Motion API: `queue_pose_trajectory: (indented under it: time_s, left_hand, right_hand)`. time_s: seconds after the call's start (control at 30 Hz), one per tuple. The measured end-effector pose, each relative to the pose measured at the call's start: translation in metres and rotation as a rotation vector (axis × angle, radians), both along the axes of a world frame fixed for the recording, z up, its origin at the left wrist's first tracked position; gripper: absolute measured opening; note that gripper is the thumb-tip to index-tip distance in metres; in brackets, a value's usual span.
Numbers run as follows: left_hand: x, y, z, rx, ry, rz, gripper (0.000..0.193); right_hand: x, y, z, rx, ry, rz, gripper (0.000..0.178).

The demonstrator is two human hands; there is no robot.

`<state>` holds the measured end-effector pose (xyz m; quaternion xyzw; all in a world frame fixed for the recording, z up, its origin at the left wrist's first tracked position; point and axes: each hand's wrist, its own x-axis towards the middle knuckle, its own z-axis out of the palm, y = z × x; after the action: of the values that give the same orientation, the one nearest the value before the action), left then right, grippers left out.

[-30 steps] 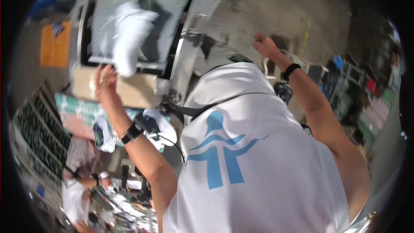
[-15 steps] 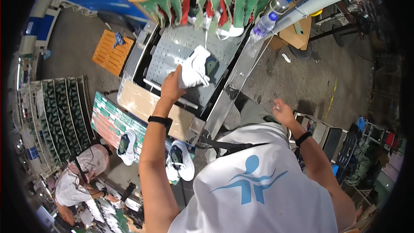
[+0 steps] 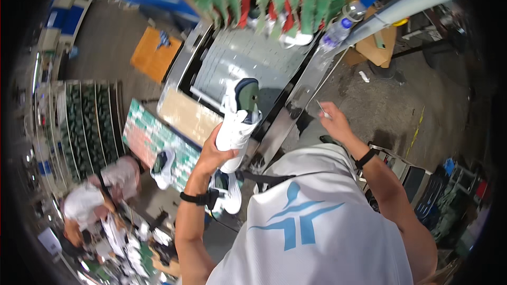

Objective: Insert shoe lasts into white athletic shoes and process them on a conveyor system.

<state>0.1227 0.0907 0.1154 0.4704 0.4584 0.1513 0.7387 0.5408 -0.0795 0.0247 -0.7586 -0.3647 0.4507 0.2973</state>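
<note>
My left hand [image 3: 212,152] is closed around the toe part of a white sneaker [image 3: 232,134], held up off the conveyor with its opening pointing away from me. A dark green shoe last [image 3: 246,95] sticks out of the opening. Over to the right, my right hand [image 3: 336,120] pinches a thin, pointed metal tool [image 3: 320,107], apart from the sneaker; its exact kind is too small to tell. Close to my left wrist, another white sneaker [image 3: 233,200] is partly covered by my arm. One more white sneaker [image 3: 163,173] rests by the patterned board [image 3: 153,134].
Ahead, a grey conveyor [image 3: 232,53] runs under a curtain of green and red strips [image 3: 277,10], where a white shoe shows. A plastic bottle [image 3: 338,31] stands on the metal side rail. At left are a rack [image 3: 87,126] of dark green items and a person [image 3: 87,200].
My left hand has taken the white sneaker off the conveyor and drawn it toward me. My right hand has moved slightly left and up, still with the thin tool.
</note>
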Motion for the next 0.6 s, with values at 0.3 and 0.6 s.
queue_pose_trajectory:
  time_s: [0.3,0.6]
  left_hand:
    - [-0.031,-0.138,-0.102,0.005,0.068,0.697,0.073]
    - [-0.05,-0.149,-0.121,0.239,0.11,0.707,0.078]
  right_hand:
    - [-0.194,0.09,0.016,0.184,0.183,0.639,0.047]
    - [-0.247,0.058,0.017,0.171,0.058,0.746,0.048]
